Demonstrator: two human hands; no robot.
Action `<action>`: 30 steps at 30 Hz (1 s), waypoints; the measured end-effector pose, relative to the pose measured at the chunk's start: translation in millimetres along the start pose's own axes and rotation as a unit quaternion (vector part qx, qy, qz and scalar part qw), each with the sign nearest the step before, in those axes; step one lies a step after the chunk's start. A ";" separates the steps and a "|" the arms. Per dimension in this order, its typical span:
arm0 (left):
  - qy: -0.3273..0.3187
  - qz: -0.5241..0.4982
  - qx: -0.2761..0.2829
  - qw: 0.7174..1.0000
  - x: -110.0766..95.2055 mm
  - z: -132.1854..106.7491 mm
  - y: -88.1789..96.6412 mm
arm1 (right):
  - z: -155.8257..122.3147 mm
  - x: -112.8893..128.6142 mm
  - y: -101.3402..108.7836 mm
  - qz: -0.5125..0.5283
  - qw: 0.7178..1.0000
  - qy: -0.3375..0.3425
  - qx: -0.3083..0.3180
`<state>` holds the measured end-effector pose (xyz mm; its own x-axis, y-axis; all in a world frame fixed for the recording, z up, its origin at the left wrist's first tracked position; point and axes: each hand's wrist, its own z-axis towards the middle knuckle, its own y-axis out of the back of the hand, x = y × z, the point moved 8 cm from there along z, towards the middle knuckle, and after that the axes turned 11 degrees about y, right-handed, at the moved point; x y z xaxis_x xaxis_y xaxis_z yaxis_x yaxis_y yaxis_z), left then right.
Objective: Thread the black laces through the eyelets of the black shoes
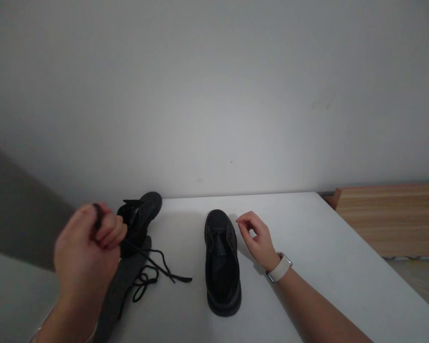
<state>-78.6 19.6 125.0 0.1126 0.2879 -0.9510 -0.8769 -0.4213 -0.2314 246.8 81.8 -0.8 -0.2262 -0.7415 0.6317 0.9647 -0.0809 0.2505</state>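
Item one, my left hand [87, 247]: raised above the near left part of the desk, closed into a fist, with the end of a black cord shoelace [153, 269] pinched between thumb and curled fingers. I judge the hand is held high so that the cord hangs clear of the surface and stays under control. The rest of the cord trails down to the desk and lies in loose loops, one end stretched to the right. Whether it passes through any eyelet I cannot tell. Item two, a black low-cut fabric shoe [141, 216]: far left, on its side, tongue pulled up, just beyond my left hand. Item three, a flat grey foam insole [123, 281]: lying on the desk under the lace loops, near the left edge, apparently set aside outside the shoe. Item four, a second black fabric shoe [222, 264]: upright on its sole in the middle, toe pointing away from me, opening upward, no lace visible. Item five, my right hand [258, 238]: resting just right of that shoe, fingers loosely curled, gripping nothing, probably parked there within reach; a white strap wristwatch [280, 267] sits at the wrist. Item six, the white flat desk [325, 267], pushed against a plain pale wall [214, 95]. Item seven, a light wooden panel [389, 214] beyond the right edge.
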 end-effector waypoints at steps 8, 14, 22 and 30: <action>0.000 0.568 0.150 0.810 118.3 -19.0 -1.8 | 0.2 6.1 -9.4 0.014 0.998 0.011 0.056; -0.131 0.670 0.141 0.717 130.8 -46.9 -12.5 | 3.2 24.0 -16.5 0.029 0.992 0.029 0.118; -0.161 0.539 0.254 0.787 110.5 -99.2 -88.2 | -0.1 41.5 -50.8 -0.126 0.951 -0.028 0.280; -0.103 0.602 0.374 0.698 145.3 -84.2 -132.4 | 4.5 47.5 -75.4 -0.375 0.849 -0.001 0.372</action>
<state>93.2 44.8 0.2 -0.9184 0.2626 -0.2960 -0.2851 0.0797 0.9552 162.8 55.6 13.7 -0.7405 -0.6658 0.0920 0.1985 -0.0858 0.9763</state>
